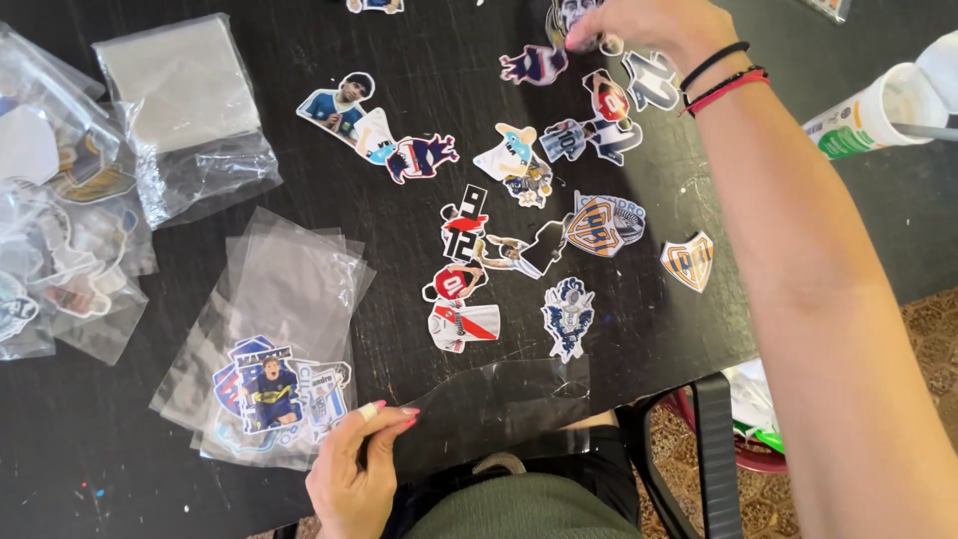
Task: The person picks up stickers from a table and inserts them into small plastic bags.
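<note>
Reaching with right hand point(639, 25) to far edge of surface point(399, 240), we are pinching fingertips together on sticker point(571, 18); left hand point(357, 469) is clamping clear bag point(499, 414) at near edge. Lifting single sticker cleanly matters.

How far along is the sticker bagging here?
Done: one clear plastic bag already filled with stickers lies on a stack of bags, more filled bags at the far left. In hand: the left hand holds an empty clear bag at the table edge; the right hand touches a sticker at the far side. Left: many loose die-cut stickers spread across the black table.
</note>
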